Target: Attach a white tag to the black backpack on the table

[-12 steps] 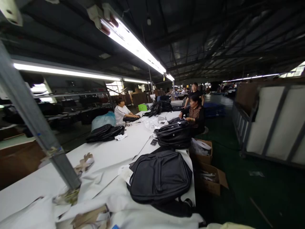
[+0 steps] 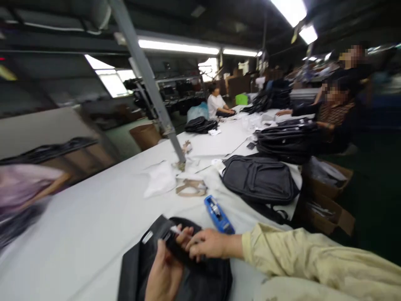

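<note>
Both hands on a black bag piece [image 2: 175, 271] lying at near edge of the white table [image 2: 94, 217]. Left hand [image 2: 164, 274] underneath, palm up, fingers curled, gripping the fabric. Right hand [image 2: 208, 244] w/ fingertips pinching a small pale tag [image 2: 176, 230] at the bag's top edge. Blue tool [image 2: 218, 214] just beyond, to the right. Black backpack [image 2: 258, 179] further back right. Far end: co-workers seated by stacked bags [image 2: 286, 138].
</note>
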